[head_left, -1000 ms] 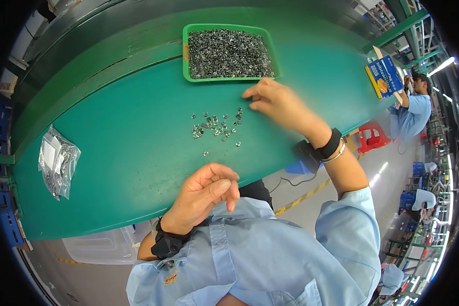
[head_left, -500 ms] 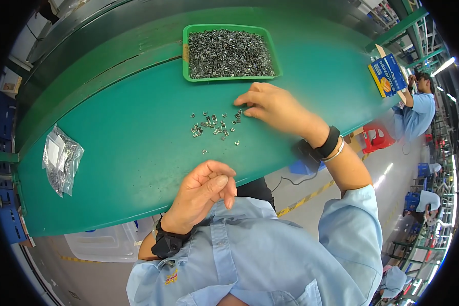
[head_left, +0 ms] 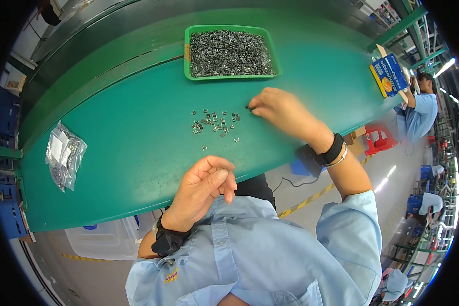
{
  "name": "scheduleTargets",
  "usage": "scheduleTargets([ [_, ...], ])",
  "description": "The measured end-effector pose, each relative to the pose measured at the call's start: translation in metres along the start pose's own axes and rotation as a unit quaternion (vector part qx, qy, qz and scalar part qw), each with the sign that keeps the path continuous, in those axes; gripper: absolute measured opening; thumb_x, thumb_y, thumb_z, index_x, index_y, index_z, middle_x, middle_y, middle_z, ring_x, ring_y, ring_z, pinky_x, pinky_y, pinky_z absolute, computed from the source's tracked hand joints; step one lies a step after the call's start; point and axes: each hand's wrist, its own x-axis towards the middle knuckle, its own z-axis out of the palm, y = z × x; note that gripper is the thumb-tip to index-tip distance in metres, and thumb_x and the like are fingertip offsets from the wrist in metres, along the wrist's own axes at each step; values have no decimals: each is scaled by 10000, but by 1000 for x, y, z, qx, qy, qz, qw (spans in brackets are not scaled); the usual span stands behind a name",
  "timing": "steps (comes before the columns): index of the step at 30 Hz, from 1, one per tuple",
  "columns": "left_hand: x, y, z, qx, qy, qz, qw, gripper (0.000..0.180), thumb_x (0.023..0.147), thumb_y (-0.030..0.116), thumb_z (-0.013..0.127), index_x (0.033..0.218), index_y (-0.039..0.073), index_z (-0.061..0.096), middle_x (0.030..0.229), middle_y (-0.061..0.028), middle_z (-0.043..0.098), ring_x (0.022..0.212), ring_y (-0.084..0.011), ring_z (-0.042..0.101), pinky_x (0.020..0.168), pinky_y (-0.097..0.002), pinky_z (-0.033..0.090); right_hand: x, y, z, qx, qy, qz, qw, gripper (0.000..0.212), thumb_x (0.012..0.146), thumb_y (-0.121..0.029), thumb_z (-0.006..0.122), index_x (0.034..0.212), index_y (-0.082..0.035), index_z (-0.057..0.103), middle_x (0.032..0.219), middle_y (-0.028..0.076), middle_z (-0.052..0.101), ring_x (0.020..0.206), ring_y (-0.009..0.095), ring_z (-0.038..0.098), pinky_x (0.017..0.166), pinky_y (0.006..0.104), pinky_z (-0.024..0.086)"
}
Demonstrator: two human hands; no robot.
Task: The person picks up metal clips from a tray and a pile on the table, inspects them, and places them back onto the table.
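My right grip (head_left: 280, 111) is narrow, thumb and fingertips drawn together on a small dark metal piece (head_left: 248, 107) that pokes out at their left side, over the green smooth tabletop (head_left: 137, 137). That piece sits just right of a loose scatter of small, silvery and dark, bent metal clips (head_left: 214, 122), spread in front of me; one lies apart at the near side of the group, closer to my left grip (head_left: 201, 188). That left grip is half curled near the tabletop's front edge, thumb close to the bent fingers; I cannot tell whether the fingertips meet or hide anything between them. Beyond the scatter stands a shallow, rectangular green plastic tray (head_left: 234, 78), filled with a great many more such bits of metal. Well off to my left, a clear plastic bag (head_left: 75, 160) with a white label lies on the tabletop, small metallic bits showing through it. A blue and yellow cardboard box (head_left: 390, 76) stands far to my right, with a person in a light blue shirt (head_left: 422, 109) just past it. A black wristband (head_left: 334, 149) and a thin pale bangle (head_left: 343, 157) circle my right wrist.
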Motion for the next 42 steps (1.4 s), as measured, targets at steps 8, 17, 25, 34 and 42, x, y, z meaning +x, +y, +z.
scheduleTargets([
  [8, -2, -1, -3, -1, -14, 5, 1000, 169, 963, 134, 468, 1067, 17, 531, 832, -95, 605, 671, -152, 578, 604, -286, 489, -13, 9, -4, 79, 46, 50, 995, 182, 828, -116, 623, 986, -27, 625, 864, 108, 584, 832, 239, 604, 752, 342, 481],
  [17, 0, -2, -2, 1, -12, 13, 1000, 167, 962, 135, 469, 1062, 17, 532, 828, -99, 608, 658, -155, 578, 597, -284, 490, 2, -3, 0, -30, -20, 35, 999, 144, 808, -118, 650, 928, -47, 611, 843, 87, 574, 793, 235, 597, 711, 331, 485],
  [25, 2, 2, 9, 36, 30, 3, 999, 185, 959, 153, 486, 1081, 18, 520, 835, -91, 607, 655, -135, 575, 587, -271, 485, -21, -36, 0, 80, 39, -3, 996, 149, 767, -88, 683, 885, -50, 602, 846, 85, 580, 772, 257, 587, 678, 346, 478],
  [34, 9, -5, 12, 49, 40, -15, 998, 181, 948, 179, 518, 1044, 26, 507, 843, -87, 616, 625, -130, 575, 560, -270, 471, -45, -88, 17, 40, 66, -132, 988, 213, 724, -76, 720, 906, -63, 611, 859, 78, 601, 790, 255, 588, 675, 343, 478],
  [42, -2, -5, 6, -38, 12, -1, 999, 173, 945, 184, 527, 990, 17, 533, 869, -93, 629, 618, -123, 574, 535, -260, 453, -48, -95, 34, 141, 132, -114, 975, 252, 698, -13, 722, 919, -62, 612, 876, 77, 610, 810, 256, 593, 671, 342, 476],
])
